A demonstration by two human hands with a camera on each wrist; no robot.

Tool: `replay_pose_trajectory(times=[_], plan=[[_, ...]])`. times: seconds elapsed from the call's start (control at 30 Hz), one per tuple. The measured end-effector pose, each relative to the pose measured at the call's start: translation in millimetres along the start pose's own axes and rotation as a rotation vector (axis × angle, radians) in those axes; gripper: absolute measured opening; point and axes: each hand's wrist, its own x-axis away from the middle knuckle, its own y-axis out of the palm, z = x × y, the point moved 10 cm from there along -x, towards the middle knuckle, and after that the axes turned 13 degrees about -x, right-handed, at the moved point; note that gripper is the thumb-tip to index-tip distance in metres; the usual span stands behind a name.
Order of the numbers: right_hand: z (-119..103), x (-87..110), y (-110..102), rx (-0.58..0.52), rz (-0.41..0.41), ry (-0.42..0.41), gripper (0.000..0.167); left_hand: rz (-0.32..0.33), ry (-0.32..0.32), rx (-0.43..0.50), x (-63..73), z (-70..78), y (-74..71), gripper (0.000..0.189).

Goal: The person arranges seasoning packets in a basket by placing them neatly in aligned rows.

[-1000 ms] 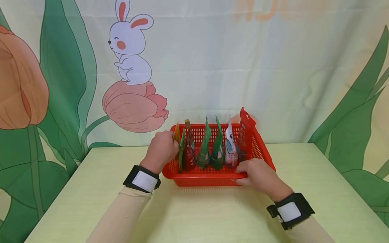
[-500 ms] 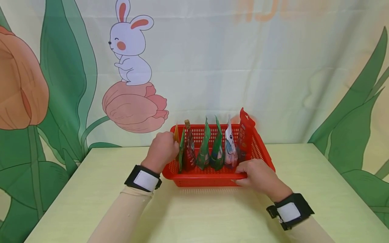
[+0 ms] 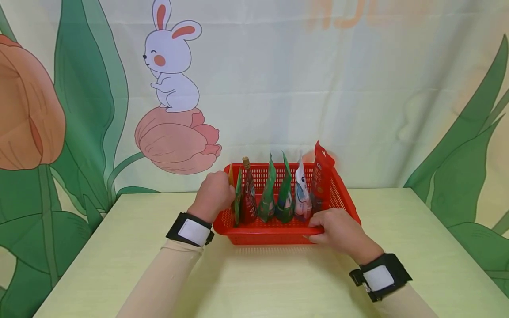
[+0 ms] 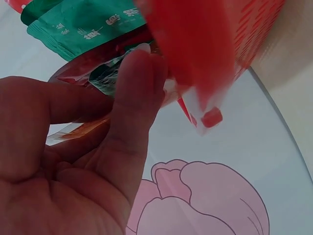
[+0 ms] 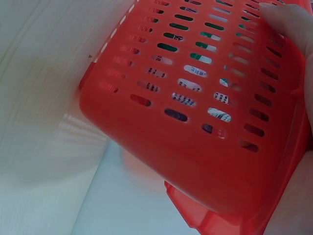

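A red plastic basket (image 3: 262, 238) with slotted walls stands on the table in the head view. My left hand (image 3: 212, 194) is at its left side, fingers curled, pinching a thin yellow-orange packet (image 3: 231, 175) mostly hidden behind the hand. Beside it stand a green packet (image 3: 238, 198) and a dark red bottle-shaped packet (image 3: 249, 198). My right hand (image 3: 338, 229) grips the front rim near the right corner, thumb above it. In the right wrist view, the basket's wall (image 5: 171, 132) fills the middle. The left wrist view shows my thumb and fingers (image 4: 129, 93) close together.
Farther right in the basket stand two green bags (image 3: 267, 198), a white-and-pink bag (image 3: 302, 194) and a tall red bag (image 3: 321, 176). The pale table (image 3: 262, 287) ends behind at a printed cloth (image 3: 270, 88) with a rabbit and flowers.
Slightly less of the yellow-orange packet shows past my left hand, which has shifted very little. The basket and my right hand stay in place.
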Motion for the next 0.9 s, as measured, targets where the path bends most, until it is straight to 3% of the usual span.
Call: replay_pose_trajectory(times=[0.9], plan=[[-1, 0.8, -1, -0.029, -0.006, 0.012, 0.009, -0.052, -0.011, -0.006, -6.6, 0.7, 10.8, 0.026]])
